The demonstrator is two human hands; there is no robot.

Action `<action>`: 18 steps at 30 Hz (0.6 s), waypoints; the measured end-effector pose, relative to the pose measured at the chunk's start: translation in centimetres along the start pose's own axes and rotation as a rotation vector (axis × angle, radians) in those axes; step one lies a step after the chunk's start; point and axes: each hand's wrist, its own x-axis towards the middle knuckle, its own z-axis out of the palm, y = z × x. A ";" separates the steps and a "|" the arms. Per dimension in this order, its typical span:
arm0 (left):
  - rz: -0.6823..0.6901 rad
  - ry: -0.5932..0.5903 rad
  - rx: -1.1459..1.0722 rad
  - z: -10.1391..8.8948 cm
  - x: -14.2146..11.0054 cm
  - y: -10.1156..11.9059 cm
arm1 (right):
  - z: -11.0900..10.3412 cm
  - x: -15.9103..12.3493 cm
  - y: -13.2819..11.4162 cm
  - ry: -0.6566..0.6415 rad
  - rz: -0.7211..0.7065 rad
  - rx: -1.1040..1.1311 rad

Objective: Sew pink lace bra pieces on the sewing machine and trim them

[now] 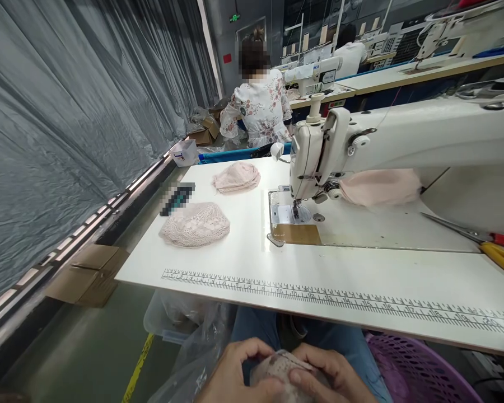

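Note:
Both my hands are low in my lap, below the table's front edge. My left hand (235, 372) and my right hand (334, 375) are closed together on one small pink lace fabric piece (277, 365), with thumbs pressed on top of it. On the white sewing table (243, 252) lie a lace piece stack (195, 225) at the left and a second pink stack (236, 177) farther back. A white sewing machine (319, 151) stands at the right, with pink fabric (380, 187) under its arm.
A printed ruler (319, 294) runs along the table front. Scissors with red and yellow handles (493, 246) lie at the right. A purple basket (411, 372) sits beside my knee, a cardboard box (88, 274) on the floor left. Another person (258, 106) sits ahead.

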 end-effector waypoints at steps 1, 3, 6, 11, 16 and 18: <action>-0.010 0.005 0.026 0.1 0.0 -0.1 | -0.2 -0.1 0.3 -0.002 0.010 0.023; 0.019 0.051 0.062 0.1 0.0 -0.2 | -0.6 -0.4 0.9 0.002 0.027 0.081; 0.018 0.050 0.003 -0.1 -0.3 -0.1 | -0.9 -0.6 1.6 0.001 0.067 0.157; 0.027 -0.016 -0.112 -1.0 -0.7 1.5 | -1.0 -0.4 1.7 -0.002 0.081 0.174; -0.007 -0.154 -0.145 -1.1 -0.6 2.5 | -1.3 -0.6 1.0 0.006 0.104 0.201; 0.031 -0.178 -0.226 -1.0 -0.4 2.3 | -1.5 -0.7 1.0 -0.009 0.104 0.212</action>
